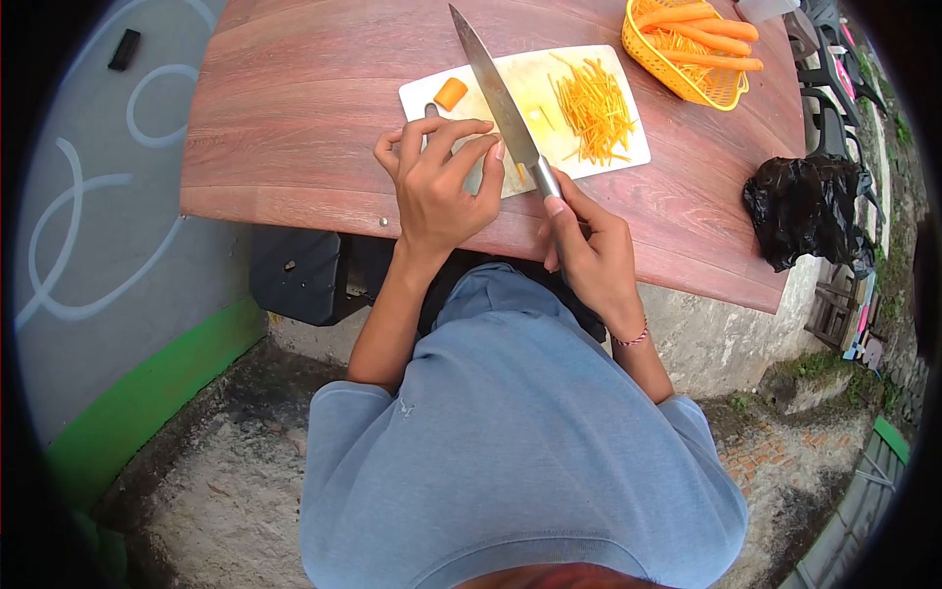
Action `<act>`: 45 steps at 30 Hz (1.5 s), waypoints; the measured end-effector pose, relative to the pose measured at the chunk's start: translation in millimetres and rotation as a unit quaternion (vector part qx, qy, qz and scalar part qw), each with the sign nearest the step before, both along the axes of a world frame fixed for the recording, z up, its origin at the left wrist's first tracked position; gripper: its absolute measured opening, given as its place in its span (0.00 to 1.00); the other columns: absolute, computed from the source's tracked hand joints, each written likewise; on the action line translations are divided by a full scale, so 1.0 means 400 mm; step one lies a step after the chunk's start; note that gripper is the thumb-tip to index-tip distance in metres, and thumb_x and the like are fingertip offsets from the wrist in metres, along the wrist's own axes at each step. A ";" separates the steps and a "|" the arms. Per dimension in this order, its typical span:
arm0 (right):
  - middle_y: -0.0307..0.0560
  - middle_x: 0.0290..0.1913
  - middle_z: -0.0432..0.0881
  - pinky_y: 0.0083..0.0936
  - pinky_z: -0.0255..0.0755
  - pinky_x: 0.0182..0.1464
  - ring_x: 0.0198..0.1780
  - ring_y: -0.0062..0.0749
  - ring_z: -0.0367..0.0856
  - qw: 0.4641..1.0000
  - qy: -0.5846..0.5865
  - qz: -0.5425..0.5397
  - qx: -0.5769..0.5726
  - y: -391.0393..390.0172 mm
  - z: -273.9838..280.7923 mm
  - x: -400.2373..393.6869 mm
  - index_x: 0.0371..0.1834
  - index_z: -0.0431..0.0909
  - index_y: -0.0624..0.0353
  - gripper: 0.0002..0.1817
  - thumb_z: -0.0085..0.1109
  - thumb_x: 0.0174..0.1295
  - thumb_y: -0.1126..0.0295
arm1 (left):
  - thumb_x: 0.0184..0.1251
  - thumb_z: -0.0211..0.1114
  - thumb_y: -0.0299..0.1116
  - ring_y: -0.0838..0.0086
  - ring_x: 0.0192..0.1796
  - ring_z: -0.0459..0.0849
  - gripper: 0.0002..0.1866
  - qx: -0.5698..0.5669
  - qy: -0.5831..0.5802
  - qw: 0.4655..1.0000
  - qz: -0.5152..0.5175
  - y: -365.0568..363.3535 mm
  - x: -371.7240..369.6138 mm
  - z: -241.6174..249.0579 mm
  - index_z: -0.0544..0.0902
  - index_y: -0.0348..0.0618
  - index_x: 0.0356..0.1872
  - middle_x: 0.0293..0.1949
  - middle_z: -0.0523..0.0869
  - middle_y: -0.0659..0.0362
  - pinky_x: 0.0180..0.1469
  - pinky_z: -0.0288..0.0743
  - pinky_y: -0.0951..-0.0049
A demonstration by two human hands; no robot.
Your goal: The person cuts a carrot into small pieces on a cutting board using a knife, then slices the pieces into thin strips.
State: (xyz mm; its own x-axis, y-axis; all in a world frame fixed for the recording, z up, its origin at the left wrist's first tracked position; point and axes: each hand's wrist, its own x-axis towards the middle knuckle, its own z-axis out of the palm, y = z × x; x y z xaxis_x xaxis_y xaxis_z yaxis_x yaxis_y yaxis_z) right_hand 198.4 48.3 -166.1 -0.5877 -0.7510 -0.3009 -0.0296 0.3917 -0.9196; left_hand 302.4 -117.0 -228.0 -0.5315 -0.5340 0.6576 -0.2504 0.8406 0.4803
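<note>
My right hand [589,240] is wrapped round the handle of a large knife [502,106], whose blade points up and to the left over the white cutting board [625,86]. My left hand [446,177] hovers at the board's lower left edge, fingers curled and spread, left of the blade; whether a small piece is at its fingertips is hard to make out. A short chunk of carrot [450,94] lies at the board's upper left. Thin carrot strips [595,111] are heaped on the right half of the board.
A yellow basket [724,90] with whole peeled carrots [711,39] and shreds stands at the table's upper right. A black plastic bag [807,211] is at the right edge of the wooden table [294,118]. A dark stool [296,275] is below left.
</note>
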 end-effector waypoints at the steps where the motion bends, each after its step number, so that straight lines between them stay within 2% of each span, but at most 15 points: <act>1: 0.40 0.28 0.83 0.22 0.75 0.29 0.24 0.17 0.79 1.000 0.007 -0.004 0.003 0.002 -0.002 -0.009 0.77 0.77 0.62 0.23 0.58 0.83 0.67 | 0.61 0.77 0.32 0.68 0.55 0.83 0.05 -0.002 0.001 1.000 -0.002 0.000 0.000 0.000 0.94 0.49 0.37 0.47 0.94 0.70 0.65 0.57 0.54; 8: 0.38 0.25 0.82 0.23 0.74 0.29 0.24 0.16 0.79 0.994 0.078 -0.072 0.008 0.000 -0.030 -0.113 0.74 0.81 0.62 0.23 0.62 0.81 0.63 | 0.62 0.76 0.30 0.67 0.58 0.83 0.11 0.003 0.005 0.999 -0.039 0.001 0.001 0.000 0.94 0.49 0.46 0.53 0.92 0.67 0.66 0.60 0.54; 10: 0.43 0.24 0.85 0.24 0.75 0.31 0.25 0.17 0.80 0.993 0.083 -0.085 0.014 0.000 -0.015 -0.128 0.73 0.83 0.60 0.23 0.64 0.79 0.63 | 0.62 0.76 0.30 0.66 0.59 0.83 0.14 0.008 0.005 0.999 -0.053 0.001 -0.004 0.014 0.94 0.48 0.49 0.55 0.91 0.66 0.67 0.61 0.53; 12: 0.51 0.26 0.88 0.26 0.76 0.33 0.27 0.24 0.84 0.969 0.241 -0.051 -0.016 0.011 -0.022 -0.142 0.70 0.85 0.57 0.23 0.69 0.74 0.66 | 0.66 0.75 0.34 0.65 0.66 0.82 0.18 -0.011 -0.009 0.995 -0.096 0.000 -0.009 0.043 0.91 0.48 0.57 0.60 0.90 0.64 0.70 0.60 0.51; 18: 0.53 0.33 0.90 0.34 0.80 0.36 0.31 0.44 0.89 0.924 0.374 0.008 -0.085 0.047 0.041 -0.118 0.63 0.90 0.55 0.22 0.77 0.66 0.67 | 0.76 0.67 0.51 0.68 0.75 0.78 0.20 -0.144 -0.133 0.973 -0.125 -0.010 -0.051 0.147 0.90 0.52 0.59 0.65 0.87 0.64 0.75 0.48 0.37; 22: 0.49 0.37 0.91 0.36 0.81 0.34 0.32 0.42 0.89 0.908 0.413 0.012 -0.074 0.065 0.044 -0.124 0.63 0.90 0.52 0.23 0.77 0.64 0.68 | 0.78 0.63 0.56 0.69 0.74 0.79 0.22 -0.168 -0.150 0.961 -0.158 -0.030 -0.092 0.144 0.91 0.53 0.57 0.65 0.88 0.64 0.75 0.43 0.34; 24: 0.48 0.37 0.91 0.36 0.81 0.34 0.32 0.41 0.89 0.902 0.423 0.019 -0.083 0.070 0.042 -0.123 0.63 0.90 0.51 0.22 0.77 0.64 0.68 | 0.82 0.56 0.61 0.69 0.76 0.77 0.28 -0.165 -0.201 0.946 -0.194 -0.034 -0.109 0.142 0.88 0.52 0.63 0.67 0.86 0.65 0.79 0.36 0.37; 31: 0.46 0.37 0.90 0.36 0.81 0.33 0.31 0.41 0.88 0.878 0.468 0.041 -0.087 0.059 0.011 -0.142 0.62 0.90 0.50 0.22 0.76 0.64 0.68 | 0.81 0.49 0.69 0.68 0.75 0.78 0.36 -0.186 -0.246 0.933 -0.185 -0.034 -0.181 0.139 0.87 0.51 0.65 0.66 0.87 0.65 0.78 0.36 0.33; 34: 0.49 0.35 0.89 0.36 0.80 0.33 0.31 0.42 0.88 0.899 0.428 0.024 -0.091 0.060 0.017 -0.142 0.62 0.90 0.55 0.21 0.76 0.65 0.68 | 0.81 0.58 0.61 0.68 0.73 0.80 0.28 -0.160 -0.134 0.962 -0.174 -0.052 -0.165 0.148 0.88 0.51 0.63 0.64 0.88 0.64 0.79 0.39 0.37; 36: 0.52 0.37 0.91 0.35 0.81 0.36 0.33 0.43 0.90 0.924 0.373 0.021 -0.086 0.066 0.019 -0.146 0.63 0.89 0.58 0.22 0.76 0.66 0.68 | 0.75 0.70 0.48 0.67 0.67 0.83 0.19 -0.121 -0.072 0.981 -0.132 -0.092 -0.131 0.137 0.90 0.50 0.58 0.59 0.90 0.64 0.76 0.46 0.41; 37: 0.56 0.39 0.92 0.33 0.82 0.38 0.35 0.43 0.91 0.945 0.319 0.015 -0.077 0.069 0.019 -0.147 0.64 0.88 0.62 0.22 0.75 0.67 0.68 | 0.69 0.73 0.33 0.63 0.65 0.84 0.17 -0.106 -0.070 0.985 -0.120 -0.107 -0.102 0.149 0.89 0.49 0.58 0.59 0.90 0.63 0.74 0.57 0.49; 38: 0.56 0.39 0.92 0.33 0.82 0.38 0.35 0.43 0.91 0.945 0.318 0.017 -0.077 0.071 0.017 -0.145 0.64 0.88 0.62 0.22 0.75 0.67 0.68 | 0.69 0.73 0.33 0.63 0.65 0.84 0.17 -0.105 -0.070 0.985 -0.118 -0.129 -0.073 0.140 0.89 0.49 0.58 0.59 0.90 0.63 0.74 0.57 0.49; 40: 0.63 0.46 0.92 0.31 0.83 0.44 0.39 0.40 0.94 0.974 0.216 -0.008 -0.061 0.074 0.008 -0.137 0.66 0.85 0.66 0.23 0.73 0.70 0.69 | 0.66 0.72 0.26 0.59 0.66 0.85 0.20 0.017 -0.025 0.996 -0.080 -0.168 -0.018 0.114 0.89 0.45 0.60 0.62 0.90 0.57 0.72 0.68 0.54; 43: 0.67 0.53 0.91 0.30 0.83 0.49 0.43 0.35 0.94 0.986 0.155 -0.011 -0.052 0.070 -0.007 -0.128 0.69 0.84 0.66 0.24 0.70 0.72 0.69 | 0.64 0.71 0.23 0.56 0.66 0.84 0.23 0.029 -0.077 0.991 -0.103 -0.203 0.035 0.119 0.88 0.42 0.62 0.63 0.90 0.56 0.68 0.74 0.54; 45: 0.66 0.49 0.92 0.30 0.82 0.48 0.41 0.33 0.92 0.991 0.130 -0.004 -0.043 0.062 -0.016 -0.117 0.70 0.83 0.66 0.24 0.70 0.73 0.68 | 0.63 0.73 0.24 0.57 0.67 0.83 0.24 0.035 -0.109 0.987 -0.115 -0.219 0.040 0.109 0.88 0.44 0.63 0.63 0.90 0.56 0.69 0.72 0.54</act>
State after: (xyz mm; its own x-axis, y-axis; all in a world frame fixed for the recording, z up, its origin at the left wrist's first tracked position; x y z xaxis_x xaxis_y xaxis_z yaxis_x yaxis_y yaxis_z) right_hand 151.7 72.9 -172.7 -0.6433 -0.7621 -0.0731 -0.2669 0.3128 -0.9116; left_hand 318.3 -204.7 -184.3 -0.7686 -0.4234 0.4795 -0.1612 0.8536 0.4953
